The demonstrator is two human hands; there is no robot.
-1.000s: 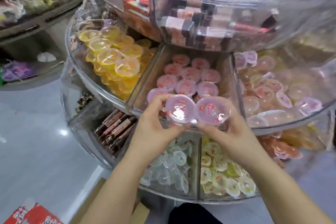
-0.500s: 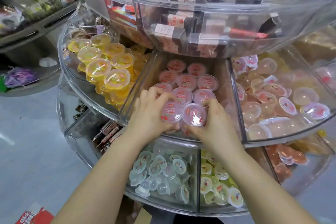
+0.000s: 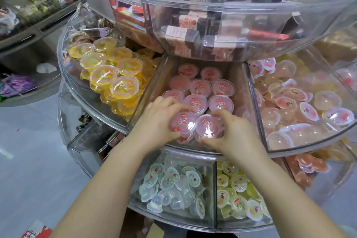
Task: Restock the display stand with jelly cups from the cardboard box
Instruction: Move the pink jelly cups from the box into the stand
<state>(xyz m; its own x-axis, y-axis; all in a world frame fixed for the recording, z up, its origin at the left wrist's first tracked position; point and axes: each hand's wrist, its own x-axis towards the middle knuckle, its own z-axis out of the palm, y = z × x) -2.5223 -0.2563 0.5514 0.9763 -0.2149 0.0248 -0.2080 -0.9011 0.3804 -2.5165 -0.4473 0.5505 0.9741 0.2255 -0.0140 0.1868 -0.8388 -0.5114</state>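
We judge placing step in hand: left hand [image 3: 158,121] grips one pink lidded plastic jelly cup [image 3: 182,122], right hand [image 3: 230,131] grips another [image 3: 208,126], both at front of middle clear acrylic compartment [image 3: 249,102] (pink cups behind). Next: lower, let go; cardboard box unseen.

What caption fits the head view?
Both hands, left and right, set pink cups into the stand's middle bin.

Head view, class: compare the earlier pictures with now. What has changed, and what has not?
Both hands carried their pink jelly cups forward and down into the middle pink compartment. The left hand grips one cup, the right hand the other, as before. The stocked cups look unmoved.
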